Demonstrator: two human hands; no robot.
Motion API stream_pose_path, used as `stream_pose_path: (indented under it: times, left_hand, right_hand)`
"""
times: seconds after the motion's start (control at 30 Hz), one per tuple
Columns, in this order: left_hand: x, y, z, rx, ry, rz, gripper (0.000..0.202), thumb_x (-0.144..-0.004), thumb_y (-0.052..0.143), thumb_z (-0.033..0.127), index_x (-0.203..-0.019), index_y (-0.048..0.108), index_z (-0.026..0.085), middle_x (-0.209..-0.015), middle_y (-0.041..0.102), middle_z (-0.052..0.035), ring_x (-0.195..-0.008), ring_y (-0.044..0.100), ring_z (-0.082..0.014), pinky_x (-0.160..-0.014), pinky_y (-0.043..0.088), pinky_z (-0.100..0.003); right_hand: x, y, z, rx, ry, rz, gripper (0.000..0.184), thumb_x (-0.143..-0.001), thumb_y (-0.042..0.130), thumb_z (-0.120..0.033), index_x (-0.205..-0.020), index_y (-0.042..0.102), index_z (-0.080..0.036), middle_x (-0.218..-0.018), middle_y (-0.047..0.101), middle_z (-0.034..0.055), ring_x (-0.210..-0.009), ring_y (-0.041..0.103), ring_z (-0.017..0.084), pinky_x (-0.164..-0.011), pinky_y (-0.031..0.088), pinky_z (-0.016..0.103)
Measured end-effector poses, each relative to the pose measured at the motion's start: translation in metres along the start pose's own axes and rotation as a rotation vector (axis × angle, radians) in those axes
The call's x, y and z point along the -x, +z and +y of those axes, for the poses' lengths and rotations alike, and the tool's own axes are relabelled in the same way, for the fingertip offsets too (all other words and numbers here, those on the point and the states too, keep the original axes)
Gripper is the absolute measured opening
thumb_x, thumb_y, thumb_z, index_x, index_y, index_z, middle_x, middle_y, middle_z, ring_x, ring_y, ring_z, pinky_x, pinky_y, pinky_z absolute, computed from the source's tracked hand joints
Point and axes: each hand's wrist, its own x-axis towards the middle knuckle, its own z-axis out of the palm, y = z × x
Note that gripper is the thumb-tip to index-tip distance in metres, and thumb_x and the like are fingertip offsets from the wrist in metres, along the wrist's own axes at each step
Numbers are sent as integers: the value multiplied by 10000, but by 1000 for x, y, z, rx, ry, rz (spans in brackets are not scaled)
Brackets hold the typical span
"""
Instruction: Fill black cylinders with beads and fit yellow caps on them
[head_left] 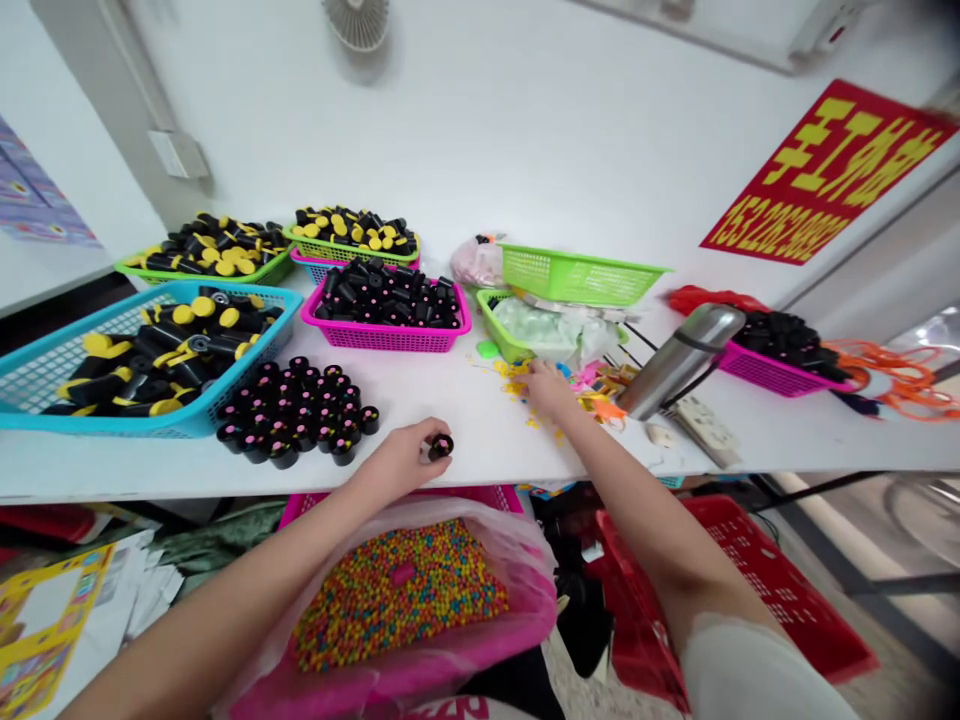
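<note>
Near the table's front edge, my left hand (pixel 405 458) grips a small black cylinder (pixel 441 447) between thumb and fingers, its open end facing up. My right hand (pixel 553 390) is over a scatter of tiny yellow plastic pieces (pixel 512 385), fingertips bent down among them; what they pinch is too small to make out. To the left of my left hand, a cluster of black cylinders (pixel 300 412) stands upright on the table, many showing pink inside. Below the table edge, a pink basket lined with clear plastic (pixel 525 625) holds many small multicoloured beads (pixel 405 580).
A blue basket (pixel 180 420) and a green basket (pixel 135 268) hold black tubes with yellow caps. Black parts fill a pink basket (pixel 390 338). Right of my right hand are a steel flask (pixel 682 360), a power strip (pixel 705 430) and stacked green baskets (pixel 577 275).
</note>
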Motion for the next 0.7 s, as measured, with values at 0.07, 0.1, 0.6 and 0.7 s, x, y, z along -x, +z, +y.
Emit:
stream_pose_path:
  times: [0.07, 0.1, 0.6, 0.7]
  left_hand:
    - [-10, 7, -8, 15, 31, -35, 241, -800, 630, 262, -1034, 604, 211, -939, 717, -11, -792, 661, -160, -772, 522, -301]
    - [-12, 8, -11, 25, 44, -39, 233, -801, 628, 261, -1027, 604, 211, -934, 714, -8, -794, 657, -158, -776, 518, -299]
    - [-12, 6, -23, 130, -13, -99, 257, -810, 639, 282, -1058, 627, 216, -966, 699, -10, -845, 622, -169, -807, 489, -320]
    - [-12, 4, -21, 144, -13, -104, 254, -806, 647, 276, -1052, 631, 217, -964, 701, -10, -848, 627, -169, -820, 491, -326]
  right_hand:
    - [-2, 3, 2, 36, -19, -29, 358, -847, 615, -158, -1168, 738, -259, -1146, 599, 139, -1116, 501, 294, -896, 437, 363]
    - [-3, 4, 3, 49, -25, -39, 357, -845, 619, -168, -1168, 736, -262, -1150, 596, 135, -1117, 497, 293, -895, 435, 363]
    - [-2, 0, -3, 206, -127, -29, 389, -962, 460, -215, -1295, 582, -54, -1168, 645, 190, -1180, 518, 293, -1008, 378, 371]
    - [-3, -1, -9, 267, -145, -66, 370, -964, 389, -125, -1263, 594, -55, -1156, 624, 211, -1083, 572, 292, -904, 427, 366]
